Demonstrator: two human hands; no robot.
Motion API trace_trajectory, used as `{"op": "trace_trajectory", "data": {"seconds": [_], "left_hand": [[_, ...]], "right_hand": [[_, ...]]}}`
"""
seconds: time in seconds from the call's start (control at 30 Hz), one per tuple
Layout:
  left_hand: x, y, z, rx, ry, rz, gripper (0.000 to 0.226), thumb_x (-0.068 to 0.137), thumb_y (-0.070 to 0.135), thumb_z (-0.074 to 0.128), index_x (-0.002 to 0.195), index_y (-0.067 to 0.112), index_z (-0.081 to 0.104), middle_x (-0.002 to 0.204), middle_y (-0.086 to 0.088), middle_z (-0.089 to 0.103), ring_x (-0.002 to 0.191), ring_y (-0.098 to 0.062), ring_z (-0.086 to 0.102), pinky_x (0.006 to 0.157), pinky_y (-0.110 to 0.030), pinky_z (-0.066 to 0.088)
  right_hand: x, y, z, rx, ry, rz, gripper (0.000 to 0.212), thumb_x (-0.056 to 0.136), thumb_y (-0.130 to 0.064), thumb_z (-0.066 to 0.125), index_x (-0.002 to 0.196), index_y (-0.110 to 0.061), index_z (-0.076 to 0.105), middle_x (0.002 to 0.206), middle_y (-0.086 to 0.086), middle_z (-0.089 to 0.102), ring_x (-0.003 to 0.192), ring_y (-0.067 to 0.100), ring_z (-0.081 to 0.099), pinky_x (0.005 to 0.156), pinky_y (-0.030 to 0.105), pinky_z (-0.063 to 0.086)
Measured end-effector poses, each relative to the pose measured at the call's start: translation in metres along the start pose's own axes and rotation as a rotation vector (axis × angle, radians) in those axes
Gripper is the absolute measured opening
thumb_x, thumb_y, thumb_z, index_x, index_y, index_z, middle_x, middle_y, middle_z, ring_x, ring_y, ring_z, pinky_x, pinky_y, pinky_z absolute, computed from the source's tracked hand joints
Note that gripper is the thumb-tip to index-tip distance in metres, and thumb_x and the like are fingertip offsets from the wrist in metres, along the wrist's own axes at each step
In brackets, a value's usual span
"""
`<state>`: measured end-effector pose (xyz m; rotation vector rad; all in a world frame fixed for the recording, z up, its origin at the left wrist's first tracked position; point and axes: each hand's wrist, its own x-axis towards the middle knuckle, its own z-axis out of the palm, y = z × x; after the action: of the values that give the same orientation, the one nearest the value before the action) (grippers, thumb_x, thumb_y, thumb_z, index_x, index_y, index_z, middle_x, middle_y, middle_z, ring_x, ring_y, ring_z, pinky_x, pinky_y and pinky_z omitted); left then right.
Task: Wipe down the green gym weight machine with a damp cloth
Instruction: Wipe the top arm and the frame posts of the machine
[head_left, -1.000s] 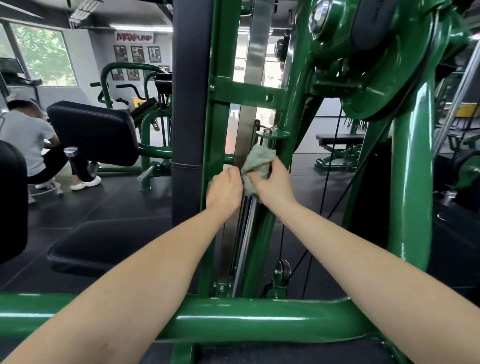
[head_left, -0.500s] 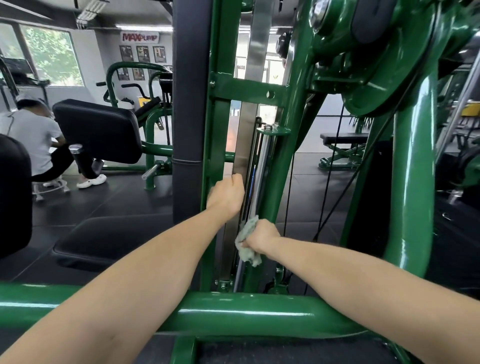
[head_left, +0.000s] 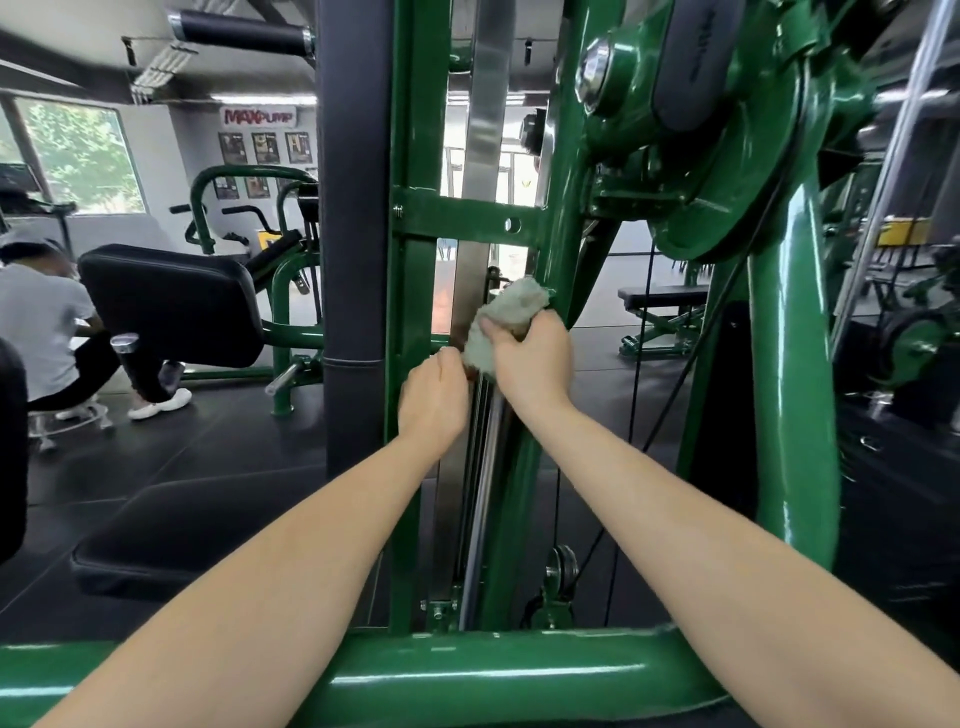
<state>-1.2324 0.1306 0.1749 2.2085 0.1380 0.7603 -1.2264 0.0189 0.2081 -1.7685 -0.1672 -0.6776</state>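
The green weight machine fills the view, with a thick green crossbar low in front and upright green posts in the middle. My right hand grips a pale green cloth wrapped round the chrome guide rod, near the rod's top. My left hand sits just left of it, fingers curled round the flat steel upright strip beside the green post.
A tall black padded column stands left of the post. A black padded seat and another green machine lie further left, with a person in a white shirt seated there. Cables and a pulley hang at lower right.
My right hand slid the cloth down the chrome rod, then back up to near the rod's top. My left hand kept its hold on the upright.
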Motion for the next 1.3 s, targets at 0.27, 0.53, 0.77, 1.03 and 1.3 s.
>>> {"op": "trace_trajectory", "data": {"seconds": [0.27,0.53,0.77,1.03,1.3], "left_hand": [[-0.004,0.015,-0.011,0.094,0.044,0.241,0.036,0.103,0.024,0.027,0.090,0.010,0.058,0.081,-0.001,0.061,0.073,-0.025,0.057,0.062,-0.039,0.041],[-0.010,0.036,-0.049,0.324,0.242,0.689,0.027,0.103,0.025,0.039,0.092,0.012,0.060,0.091,0.001,0.058,0.085,-0.018,0.053,0.069,-0.040,0.046],[-0.013,0.022,-0.085,0.445,0.442,0.714,0.027,0.083,0.007,0.044,0.102,0.002,0.062,0.105,-0.015,0.058,0.090,-0.033,0.050,0.077,-0.045,0.041],[-0.033,-0.016,-0.079,0.576,0.449,0.571,0.021,0.079,0.011,0.044,0.094,0.006,0.058,0.106,-0.014,0.055,0.091,-0.030,0.048,0.076,-0.041,0.035],[-0.045,-0.024,-0.083,0.764,0.421,0.608,0.026,0.081,-0.001,0.061,0.106,0.007,0.062,0.114,-0.013,0.056,0.095,-0.031,0.049,0.082,-0.043,0.036]], "right_hand": [[-0.027,0.016,-0.004,-0.251,-0.080,0.018,0.024,0.091,-0.031,0.069,0.109,-0.016,0.069,0.108,0.002,0.066,0.104,0.026,0.063,0.081,0.041,0.056],[-0.046,-0.006,-0.017,-0.384,-0.270,0.225,0.045,0.088,-0.017,0.073,0.130,-0.010,0.057,0.130,0.011,0.051,0.107,0.030,0.062,0.081,0.033,0.053],[-0.069,-0.031,0.012,0.119,-0.155,-0.086,0.031,0.088,0.000,0.059,0.105,-0.025,0.056,0.103,-0.004,0.064,0.091,0.014,0.060,0.066,0.020,0.043],[-0.086,0.011,0.081,0.109,-0.334,0.160,0.027,0.098,-0.009,0.046,0.074,-0.018,0.055,0.084,0.009,0.065,0.083,0.032,0.063,0.073,0.047,0.056],[-0.115,0.052,0.082,0.075,-0.711,0.641,0.036,0.107,-0.017,0.043,0.137,-0.007,0.060,0.134,0.013,0.061,0.129,0.028,0.058,0.091,0.023,0.043]]}}
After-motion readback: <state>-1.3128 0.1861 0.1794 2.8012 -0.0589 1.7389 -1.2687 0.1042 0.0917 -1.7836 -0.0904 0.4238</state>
